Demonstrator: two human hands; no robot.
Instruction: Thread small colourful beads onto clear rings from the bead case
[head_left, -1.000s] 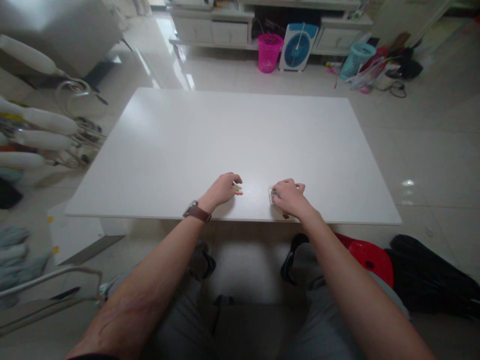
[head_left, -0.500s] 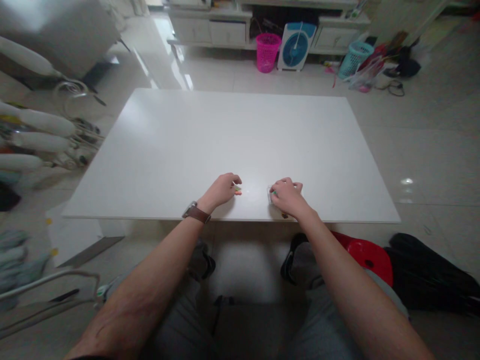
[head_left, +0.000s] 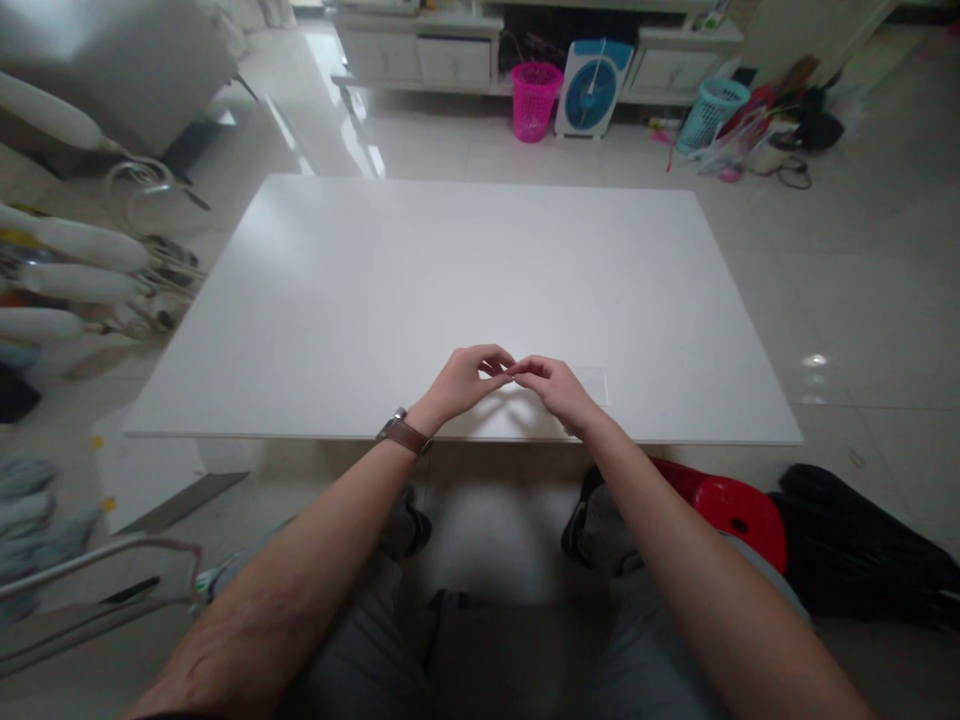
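Note:
Over the near edge of the white table (head_left: 420, 270), my left hand (head_left: 471, 380) and my right hand (head_left: 553, 388) meet fingertip to fingertip. Both are closed in a pinch. Whatever sits between the fingertips is too small or too well covered to make out. A brown-strapped watch (head_left: 405, 432) is on my left wrist. Just beyond my right hand lies a clear, flat, box-like piece (head_left: 595, 386) on the tabletop, partly covered by that hand.
Below the table's right front corner is a red plastic stool (head_left: 739, 510) beside a black bag-like item (head_left: 847, 545). Across the floor stand a pink basket (head_left: 534, 105), a blue and white fan (head_left: 591, 90) and a teal basket (head_left: 711, 115). White padded bars (head_left: 82, 245) are at left.
My right hand has moved left, off the clear piece, to meet my left hand. The small orange and green bits seen by my left fingers no longer show.

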